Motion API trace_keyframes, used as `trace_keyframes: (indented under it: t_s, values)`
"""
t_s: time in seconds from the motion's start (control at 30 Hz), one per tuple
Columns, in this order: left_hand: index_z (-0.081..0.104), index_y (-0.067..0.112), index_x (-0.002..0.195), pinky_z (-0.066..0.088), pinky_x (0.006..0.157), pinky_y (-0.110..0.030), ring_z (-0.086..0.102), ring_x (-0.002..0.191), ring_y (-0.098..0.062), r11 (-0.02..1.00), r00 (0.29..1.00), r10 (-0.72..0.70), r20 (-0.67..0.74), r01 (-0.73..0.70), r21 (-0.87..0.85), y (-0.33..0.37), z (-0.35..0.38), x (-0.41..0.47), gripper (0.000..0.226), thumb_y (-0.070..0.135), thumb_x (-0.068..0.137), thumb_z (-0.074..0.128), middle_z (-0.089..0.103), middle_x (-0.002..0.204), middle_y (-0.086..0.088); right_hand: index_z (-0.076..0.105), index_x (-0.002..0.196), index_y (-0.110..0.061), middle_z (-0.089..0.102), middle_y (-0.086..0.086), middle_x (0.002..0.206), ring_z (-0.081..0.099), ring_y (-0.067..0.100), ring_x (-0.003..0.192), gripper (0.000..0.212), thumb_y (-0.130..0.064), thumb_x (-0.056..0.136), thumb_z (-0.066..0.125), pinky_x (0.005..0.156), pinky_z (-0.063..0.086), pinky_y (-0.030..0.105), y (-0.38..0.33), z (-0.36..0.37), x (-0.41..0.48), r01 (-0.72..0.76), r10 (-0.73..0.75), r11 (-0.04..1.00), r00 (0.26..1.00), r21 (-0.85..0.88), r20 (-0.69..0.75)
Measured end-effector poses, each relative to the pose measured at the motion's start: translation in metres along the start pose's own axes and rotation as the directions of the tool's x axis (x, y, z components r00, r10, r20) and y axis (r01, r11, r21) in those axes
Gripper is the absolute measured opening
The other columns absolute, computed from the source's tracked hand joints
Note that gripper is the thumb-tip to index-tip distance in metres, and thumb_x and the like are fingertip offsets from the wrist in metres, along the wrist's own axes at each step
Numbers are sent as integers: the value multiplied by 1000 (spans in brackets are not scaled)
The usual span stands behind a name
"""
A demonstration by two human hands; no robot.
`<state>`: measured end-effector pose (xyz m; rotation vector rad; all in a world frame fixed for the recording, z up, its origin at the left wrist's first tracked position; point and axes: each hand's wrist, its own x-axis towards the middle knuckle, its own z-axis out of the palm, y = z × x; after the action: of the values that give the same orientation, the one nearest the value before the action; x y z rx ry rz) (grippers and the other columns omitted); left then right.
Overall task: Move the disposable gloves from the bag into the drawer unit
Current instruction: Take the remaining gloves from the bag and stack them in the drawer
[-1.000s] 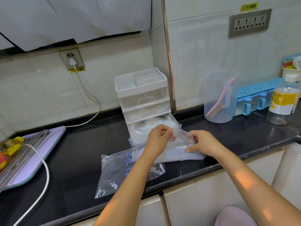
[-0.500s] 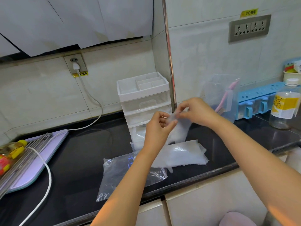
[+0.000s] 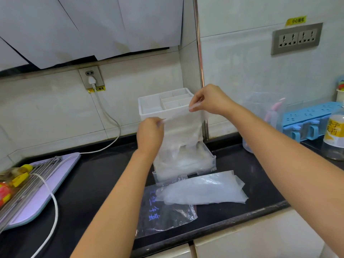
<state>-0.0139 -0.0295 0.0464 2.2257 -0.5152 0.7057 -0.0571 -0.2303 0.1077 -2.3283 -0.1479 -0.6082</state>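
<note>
A thin clear disposable glove hangs stretched between my two hands, in front of the white drawer unit. My left hand pinches its left top corner; my right hand pinches the right corner, higher up. The glove's lower end dangles over the unit's bottom drawer, which is pulled out and holds more crumpled gloves. A flat pile of gloves lies on the black counter in front of the drawer. The clear zip bag with blue writing lies flat beneath the pile's left end.
A lilac board with metal rods and a white cable sits at the left. At the right stand a clear jug with a pink brush, a blue rack and a yellow-labelled bottle. The counter edge runs close below the bag.
Both hands took one glove from the pile and lifted it. They have since moved apart, spreading it wide above the open drawer.
</note>
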Motion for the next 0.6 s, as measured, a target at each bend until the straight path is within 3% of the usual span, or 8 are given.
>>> trace_keyframes:
  t_s: [0.1,0.17,0.23,0.3,0.37,0.47,0.53,0.6]
  values:
    - [64,15,80,42,76,-26,56,81,-19,993,990,105,-94,-99,58,2,-17,7,20,9,95,52,62,80,-5,74,84,-12,71,-8,88,65,-2,82,10,-13,76,79,74,48,6,1,4,1,54,-43,990,995,128,-91]
    - [70,5,110,40,101,-32,58,115,-27,957,955,254,-150,-227,179,2,-21,-2,22,7,94,55,66,117,-14,73,80,-13,71,-7,96,67,3,89,9,-10,75,79,81,51,13,6,3,-9,80,-58,970,993,231,-101]
    - [67,1,115,34,103,-36,52,124,-33,873,884,450,-129,-404,274,-4,-18,-18,30,1,86,57,62,125,-16,72,76,-13,71,-6,99,68,2,87,10,-5,75,78,80,52,13,18,4,-21,92,-77,951,995,295,-63]
    - [67,1,115,36,102,-39,49,127,-34,823,858,513,24,-500,268,-13,-9,-31,35,-5,82,55,61,127,-15,72,76,-10,70,-6,101,68,1,85,10,-2,75,77,78,51,12,36,10,-30,61,-70,957,997,282,22]
    - [60,6,127,30,111,-33,33,140,-26,872,872,361,332,-442,212,-21,3,-37,39,-3,91,50,49,142,-8,71,73,-13,69,-5,104,67,1,82,13,-1,75,77,78,52,13,59,22,-33,-4,-19,982,993,190,120]
    - [50,12,137,15,113,-24,16,146,-17,940,779,99,619,-278,200,-39,27,-31,38,11,101,41,32,154,1,69,72,-19,69,-4,103,66,10,90,16,-6,75,78,87,53,25,81,43,-31,-37,40,999,978,-17,204]
    - [53,11,135,16,110,-21,25,143,-19,958,726,-16,688,-186,218,-48,40,-25,36,15,101,42,36,152,-1,69,76,-19,69,-3,101,64,13,89,13,-7,78,74,80,50,19,91,55,-28,-48,84,991,950,-124,300]
    - [60,7,127,29,104,-23,43,131,-23,955,676,-126,726,-117,274,-55,49,-21,33,17,100,45,50,142,-7,71,82,-19,68,-5,101,60,12,88,17,-4,84,64,71,42,9,97,62,-25,-36,136,965,917,-260,376]
